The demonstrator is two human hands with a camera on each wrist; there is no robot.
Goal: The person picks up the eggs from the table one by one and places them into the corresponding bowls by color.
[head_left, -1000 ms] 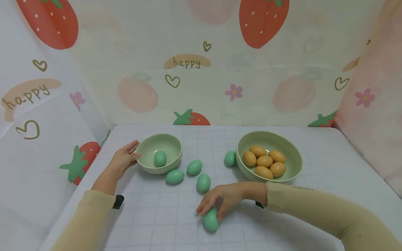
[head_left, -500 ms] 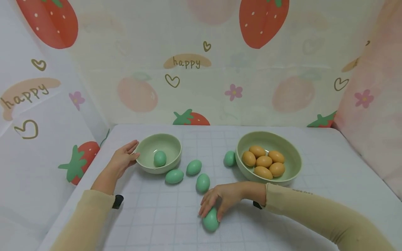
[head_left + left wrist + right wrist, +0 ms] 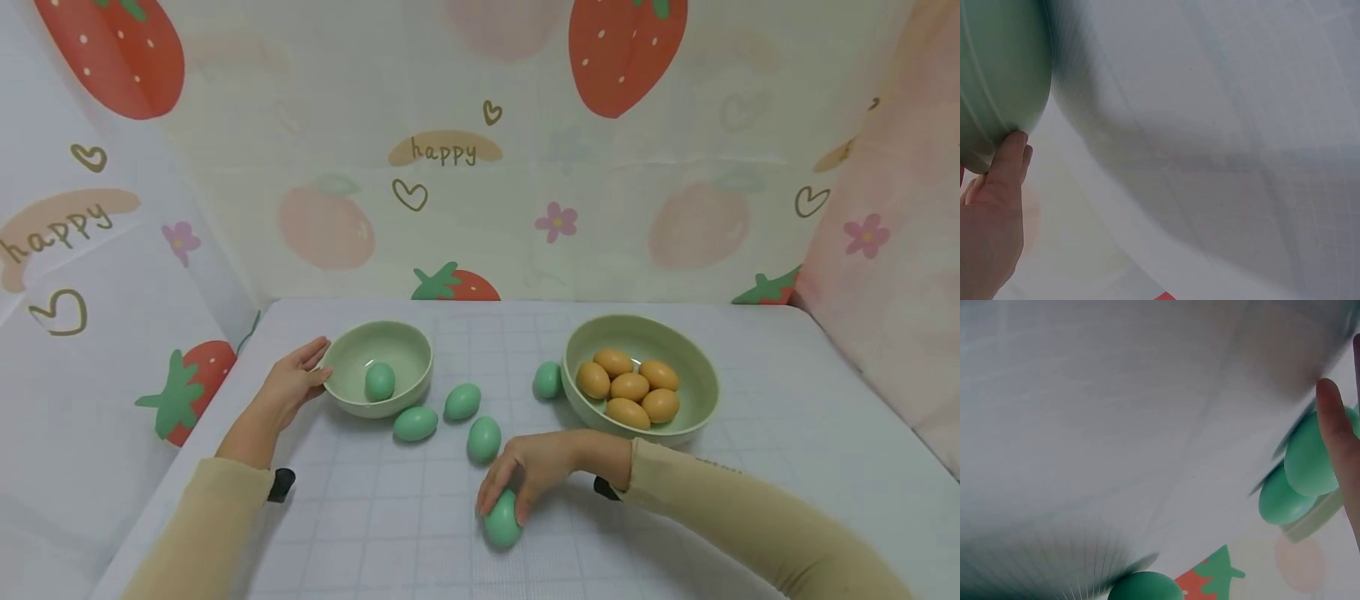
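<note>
Lit softly in the head view; shaded on the table [image 3: 405,542] beneath the right sleeve [image 3: 712,504] toward five o'clock; glinting inside the smaller bowl [image 3: 408,362] toward eight. Dimmer, greyer and softer in both wrist views; darkening toward eight o'clock in the right.

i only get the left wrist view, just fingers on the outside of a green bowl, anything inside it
Observer: Yes, the head view shows one egg, the bowl's green egg, inside that smaller bowl.
Operator: ok and the other hand, what's it on
Observer: The right hand has its thumb and fingers around another green egg, the held egg, nearer the head camera than the bowls.
Operator: bowls, so theres a second one
Observer: Yes, a larger bowl stands to the right, with six brown eggs showing inside.
</note>
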